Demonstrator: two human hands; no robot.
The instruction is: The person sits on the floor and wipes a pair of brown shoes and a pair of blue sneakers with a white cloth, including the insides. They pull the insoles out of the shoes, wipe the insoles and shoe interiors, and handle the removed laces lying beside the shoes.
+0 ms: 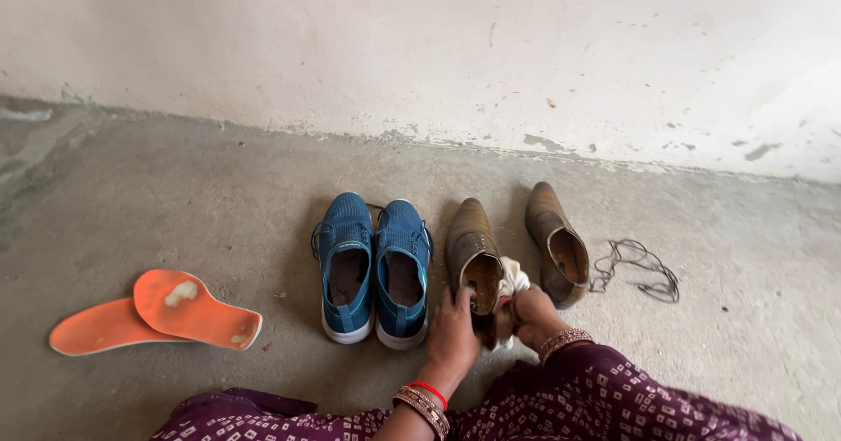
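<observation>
From the head camera, looking down at a grey concrete floor [175, 196] that meets a pale, scuffed wall [420, 47].

The left hand [453, 334] is wrapped around the heel end of a brown leather shoe [471, 250], fingers closed on its rear edge, so it is holding the shoe where it stands on the floor, toe pointing toward the wall. The right hand [532, 312] is closed around a bunched white cloth [512, 279], which presses against the shoe's right side at the opening. Both wrists carry bangles (red and gold on the left, gold on the right), and a purple patterned garment [613, 402] fills the bottom of the view.

Just right of the held shoe stands a second brown shoe [556, 244], slightly angled, apart from the first. A loose dark shoelace [638, 268] lies tangled on the floor near it. Left of the held shoe sits a pair of blue sneakers [375, 266], side by side and touching. Well apart to the left lie two orange insoles [158, 318], one overlapping the other.
</observation>
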